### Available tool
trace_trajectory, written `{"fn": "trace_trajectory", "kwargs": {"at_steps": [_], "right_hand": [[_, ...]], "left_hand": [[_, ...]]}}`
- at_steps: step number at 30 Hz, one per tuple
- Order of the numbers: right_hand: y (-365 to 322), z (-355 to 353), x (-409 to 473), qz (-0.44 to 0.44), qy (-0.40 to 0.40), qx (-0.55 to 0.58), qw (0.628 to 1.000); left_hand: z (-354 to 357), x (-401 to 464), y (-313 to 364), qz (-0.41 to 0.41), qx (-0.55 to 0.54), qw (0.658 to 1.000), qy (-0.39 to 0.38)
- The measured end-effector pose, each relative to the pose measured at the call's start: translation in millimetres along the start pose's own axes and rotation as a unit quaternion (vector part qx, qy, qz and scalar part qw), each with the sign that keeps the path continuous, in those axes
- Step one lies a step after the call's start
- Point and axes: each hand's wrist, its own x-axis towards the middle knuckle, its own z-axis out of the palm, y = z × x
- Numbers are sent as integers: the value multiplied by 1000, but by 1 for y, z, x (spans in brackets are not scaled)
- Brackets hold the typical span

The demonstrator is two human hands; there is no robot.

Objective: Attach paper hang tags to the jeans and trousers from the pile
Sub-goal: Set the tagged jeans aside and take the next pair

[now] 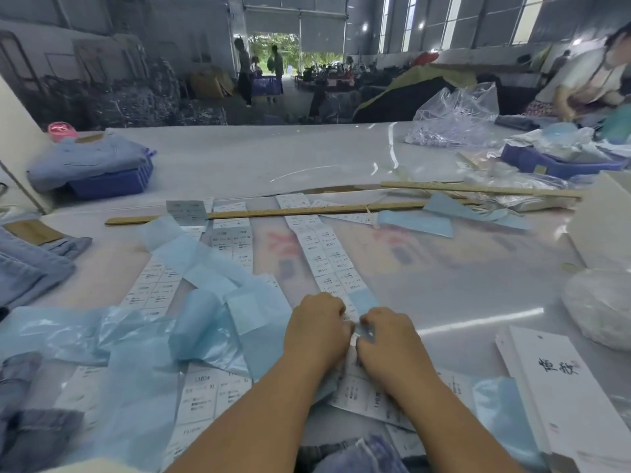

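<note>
Both hands are working knuckle to knuckle at the near end of a label strip (327, 257): the left hand (317, 327) and the right hand (389, 337) are each curling their fingers in and pinching at the strip's blue backing, apparently peeling a sticker free. The risk here, I'd judge, is tearing: pull unevenly and the thin backing or the label could rip or crease, or the sticker could fold onto itself. The loose blue film (136, 339) lying just left of the hands could also catch on a sticky edge.

The fingertips themselves are tucked under the knuckles, so the exact grip is hidden. The hang tags (560, 387) are sitting in a stack to the right of the hands, partly cut off. Jeans (24, 264) are lying folded well to the left, with more denim at the bottom edge, cropped. The label print is too blurred to read.
</note>
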Motion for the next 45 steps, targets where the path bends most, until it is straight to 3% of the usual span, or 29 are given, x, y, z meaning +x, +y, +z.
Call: {"fn": "trace_trajectory", "kwargs": {"at_steps": [8,26,33,40,43,45], "right_hand": [[9,-5,-2,-62,-58,10,996],[11,-1,-5,-56,-43,-11,997],[10,0,-6,-51,-39,2,998],[11,4,-2,-55,-60,-67,994],[5,2,-4,-38,-56,-43,997],[0,-5,-8,-36,-32,11,999]], "left_hand": [[2,-1,-1,11,6,999,33],[3,1,-2,25,122,992,29],[-5,0,0,-71,-45,992,99],[-28,-1,6,-122,-265,922,254],[-45,-2,12,-118,-368,885,259],[-59,-7,18,-90,-399,880,240]]}}
